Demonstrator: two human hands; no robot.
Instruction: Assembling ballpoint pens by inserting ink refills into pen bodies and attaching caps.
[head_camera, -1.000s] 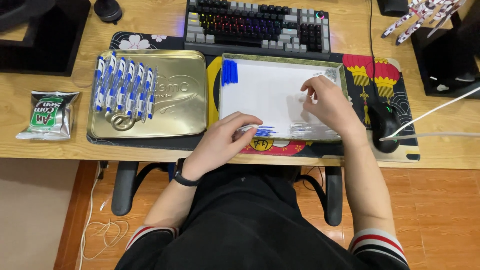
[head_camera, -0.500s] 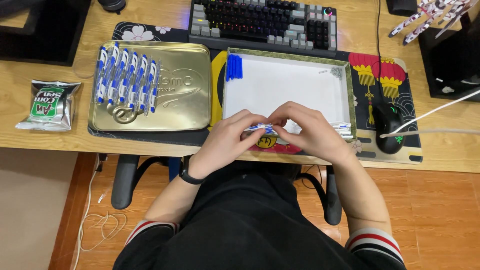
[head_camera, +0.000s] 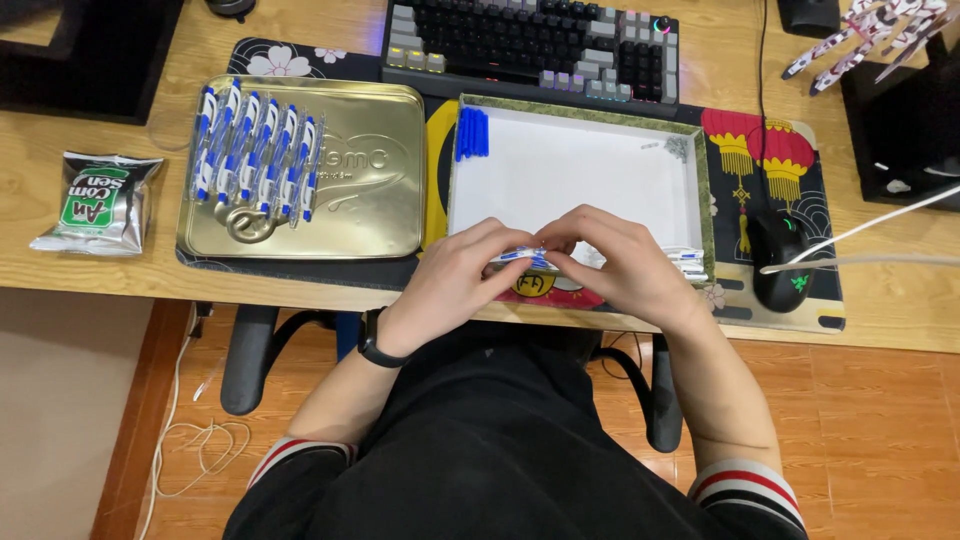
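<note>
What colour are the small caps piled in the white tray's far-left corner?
Blue small caps, clearest in the head view, inside the shallow white tray.

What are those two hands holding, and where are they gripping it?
Both the left hand and right hand pinch one blue-and-clear pen, one at each end.

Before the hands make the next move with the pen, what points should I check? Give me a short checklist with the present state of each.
1. Both hands on the pen: ok. Left hand and right hand meet on the blue and white pen.
2. Pen cap fitted: cannot tell, fingers hide it.
3. Blue caps in the white tray corner: ok.
4. Finished pens in a row on the gold tin lid: ok.
5. Loose parts beside the right hand: ok.
</note>
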